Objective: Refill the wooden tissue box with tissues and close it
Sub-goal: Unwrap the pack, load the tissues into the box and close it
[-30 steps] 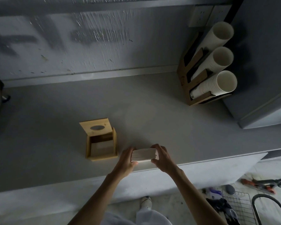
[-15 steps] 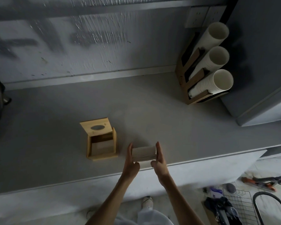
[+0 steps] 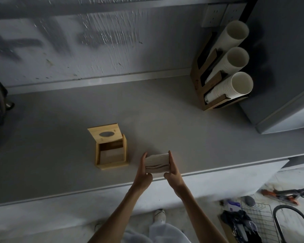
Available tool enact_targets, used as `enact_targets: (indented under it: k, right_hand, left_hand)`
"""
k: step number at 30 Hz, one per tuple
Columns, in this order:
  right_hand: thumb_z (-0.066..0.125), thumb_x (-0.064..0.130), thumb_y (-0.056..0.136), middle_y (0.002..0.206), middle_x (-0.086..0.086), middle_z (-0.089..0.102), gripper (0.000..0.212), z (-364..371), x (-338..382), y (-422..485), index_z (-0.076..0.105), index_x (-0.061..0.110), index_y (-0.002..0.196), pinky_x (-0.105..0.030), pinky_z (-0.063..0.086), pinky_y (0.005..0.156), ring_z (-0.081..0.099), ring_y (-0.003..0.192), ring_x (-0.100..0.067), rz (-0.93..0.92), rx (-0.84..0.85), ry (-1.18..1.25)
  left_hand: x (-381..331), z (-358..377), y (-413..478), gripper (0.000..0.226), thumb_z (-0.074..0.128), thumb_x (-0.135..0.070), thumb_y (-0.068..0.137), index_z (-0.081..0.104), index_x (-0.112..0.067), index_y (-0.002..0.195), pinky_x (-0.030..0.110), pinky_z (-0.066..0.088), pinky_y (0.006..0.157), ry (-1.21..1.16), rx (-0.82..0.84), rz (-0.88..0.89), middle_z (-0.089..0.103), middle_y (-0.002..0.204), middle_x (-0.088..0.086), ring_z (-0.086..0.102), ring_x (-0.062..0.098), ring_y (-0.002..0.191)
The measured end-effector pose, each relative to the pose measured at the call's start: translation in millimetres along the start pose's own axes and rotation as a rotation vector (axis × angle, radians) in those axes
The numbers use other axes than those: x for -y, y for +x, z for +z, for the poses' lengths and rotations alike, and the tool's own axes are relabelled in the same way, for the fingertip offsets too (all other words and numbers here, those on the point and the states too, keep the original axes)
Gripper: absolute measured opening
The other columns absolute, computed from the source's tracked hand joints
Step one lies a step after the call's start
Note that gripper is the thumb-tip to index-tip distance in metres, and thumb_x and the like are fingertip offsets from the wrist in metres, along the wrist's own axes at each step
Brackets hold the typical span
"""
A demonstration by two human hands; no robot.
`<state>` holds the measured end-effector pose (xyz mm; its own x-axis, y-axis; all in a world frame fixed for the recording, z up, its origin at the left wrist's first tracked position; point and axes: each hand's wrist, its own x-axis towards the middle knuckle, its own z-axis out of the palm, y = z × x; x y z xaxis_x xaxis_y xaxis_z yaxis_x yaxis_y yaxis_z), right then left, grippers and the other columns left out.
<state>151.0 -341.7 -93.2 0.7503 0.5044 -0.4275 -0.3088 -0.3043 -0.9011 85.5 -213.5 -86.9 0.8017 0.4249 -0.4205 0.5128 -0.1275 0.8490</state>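
Okay, the stack of white folded tissues (image 3: 157,163) sits squeezed between your two hands, long axis running left to right, from palm to palm. The layered edge faces you. It's over the front part of the grey countertop (image 3: 182,123), just right of the square light-wood tissue box (image 3: 112,155) and not touching it. Can't tell if the stack rests on the counter or hangs just above it.

Your left hand (image 3: 142,173) lies flat on the stack's left end, fingers straight and together, pointing away from you, thumb bent in at the near edge. Your right hand (image 3: 173,171) mirrors it on the right end. Both forearms reach in from the bottom.

The box stands open, mouth up. Its hinged lid with an oval slot (image 3: 104,135) is tipped back on the far side.

Far right against the wall: a wooden rack with three stacks of white paper cups (image 3: 230,72).
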Motion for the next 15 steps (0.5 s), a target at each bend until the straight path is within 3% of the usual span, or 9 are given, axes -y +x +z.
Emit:
enact_targets:
  k: [3, 6, 7, 9, 11, 13, 15]
  right_hand:
    - [0.035, -0.004, 0.060, 0.154, -0.006, 0.024, 0.102, -1.6, -3.6, 2.4, 0.005, 0.024, 0.153, -0.037, 0.040, 0.109, 0.041, 0.131, -0.017, -0.034, 0.011, -0.016]
    - [0.038, -0.010, 0.062, 0.146, -0.009, 0.032, 0.102, -2.6, -12.3, 8.0, 0.003, 0.017, 0.153, -0.029, 0.049, 0.092, 0.050, 0.117, -0.013, -0.107, 0.054, -0.135]
    - [0.041, -0.013, 0.065, 0.146, -0.011, 0.034, 0.099, -2.3, -15.5, 9.9, 0.005, 0.017, 0.153, -0.032, 0.049, 0.095, 0.048, 0.121, -0.017, -0.127, 0.044, -0.194]
    - [0.050, -0.015, 0.075, 0.144, -0.008, 0.038, 0.088, -3.8, -18.9, 13.1, 0.017, 0.016, 0.151, -0.034, 0.042, 0.106, 0.042, 0.129, -0.020, -0.156, -0.039, -0.320]
    - [0.059, -0.010, 0.077, 0.131, 0.000, 0.047, 0.071, -9.2, -17.8, 15.8, 0.037, 0.015, 0.140, -0.032, 0.041, 0.103, 0.048, 0.122, -0.020, -0.205, -0.132, -0.394]
    - [0.064, -0.005, 0.075, 0.117, 0.002, 0.056, 0.055, -14.8, -14.8, 15.7, 0.049, 0.015, 0.124, -0.031, 0.045, 0.094, 0.056, 0.111, -0.023, -0.221, -0.183, -0.422]
    - [0.066, -0.001, 0.076, 0.113, 0.001, 0.059, 0.049, -19.8, -11.9, 14.8, 0.049, 0.016, 0.119, -0.031, 0.047, 0.088, 0.058, 0.105, -0.021, -0.254, -0.167, -0.476]
  left_hand:
    - [3.5, -3.9, 2.0, 0.095, 0.043, 0.023, 0.073, 0.009, -0.020, 0.150, 0.032, 0.039, 0.107, 0.010, 0.016, 0.024, 0.033, 0.141, 0.007, 0.034, 0.020, 0.130]
    - [3.5, -6.0, 1.4, 0.092, 0.045, 0.020, 0.077, 0.008, -0.024, 0.149, 0.027, 0.038, 0.105, 0.033, 0.065, 0.031, 0.031, 0.138, 0.002, 0.033, 0.014, 0.124]
    - [2.9, -6.6, 0.3, 0.085, 0.047, 0.015, 0.081, 0.012, -0.024, 0.148, 0.025, 0.037, 0.104, 0.045, 0.068, 0.038, 0.032, 0.137, 0.001, 0.034, 0.012, 0.123]
    - [4.5, -9.7, -1.2, 0.061, 0.055, -0.024, 0.092, 0.023, -0.024, 0.143, 0.021, 0.041, 0.101, 0.079, 0.043, 0.110, 0.041, 0.135, -0.001, 0.043, 0.011, 0.120]
    - [15.9, -14.2, 3.6, 0.072, 0.044, -0.068, 0.082, 0.032, -0.022, 0.137, 0.021, 0.048, 0.097, 0.114, 0.014, 0.171, 0.051, 0.128, -0.003, 0.053, 0.007, 0.114]
    - [23.7, -19.7, 6.5, 0.070, 0.041, -0.072, 0.081, 0.037, -0.023, 0.131, 0.022, 0.050, 0.093, 0.162, -0.004, 0.191, 0.056, 0.122, -0.001, 0.056, 0.004, 0.110]
    - [21.5, -23.2, 4.5, 0.068, 0.040, -0.070, 0.083, 0.039, -0.020, 0.129, 0.015, 0.049, 0.089, 0.193, -0.007, 0.228, 0.057, 0.119, 0.000, 0.057, 0.002, 0.106]
